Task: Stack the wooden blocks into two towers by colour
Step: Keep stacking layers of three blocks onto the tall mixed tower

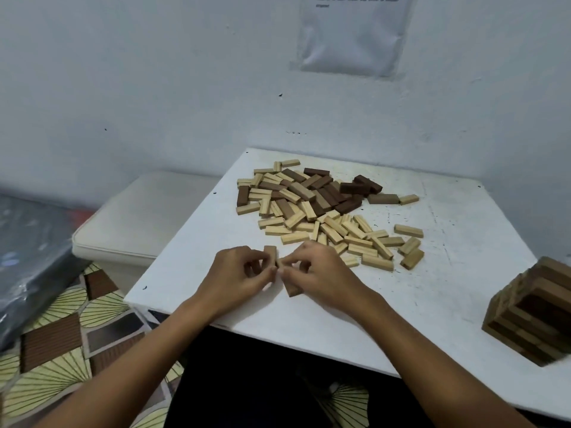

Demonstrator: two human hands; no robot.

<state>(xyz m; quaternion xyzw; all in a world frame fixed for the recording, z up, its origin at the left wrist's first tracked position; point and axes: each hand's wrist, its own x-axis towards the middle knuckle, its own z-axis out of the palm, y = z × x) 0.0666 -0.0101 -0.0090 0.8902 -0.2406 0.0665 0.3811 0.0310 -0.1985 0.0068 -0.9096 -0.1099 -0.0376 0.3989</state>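
While you sit at the desk [432, 304], its white top fills the middle of your view, scuffed and speckled, with a pale wall [154, 72] behind it at 12 o'clock. A sheet of paper [352, 32] is stuck on that wall; its print is too blurred to read. At 9 o'clock, beside the desk, sits a cream cushion [139, 217], and a dark plastic-wrapped bundle [27, 257] lies further out at the same side. A patterned floor [55, 350] of fan shapes and brown tiles shows at 8 o'clock.

Across the far half of the desk, around 12 to 1 o'clock from your hands, lies the pile [324, 211] of loose blocks: dark ones mostly toward the back, pale ones spread toward you and to the right. At 3 o'clock, near the desk's right edge, stands a tower [534, 313] of brown blocks, blurred and partly cut off by the frame.

Your left hand [238, 276] and right hand [321, 273] are close together near the front edge, fingertips almost meeting. Your left fingers are curled around brown blocks [269, 252], one standing up between the hands. Your right hand pinches another brown block [293, 290], whose lower end pokes out beneath your thumb.
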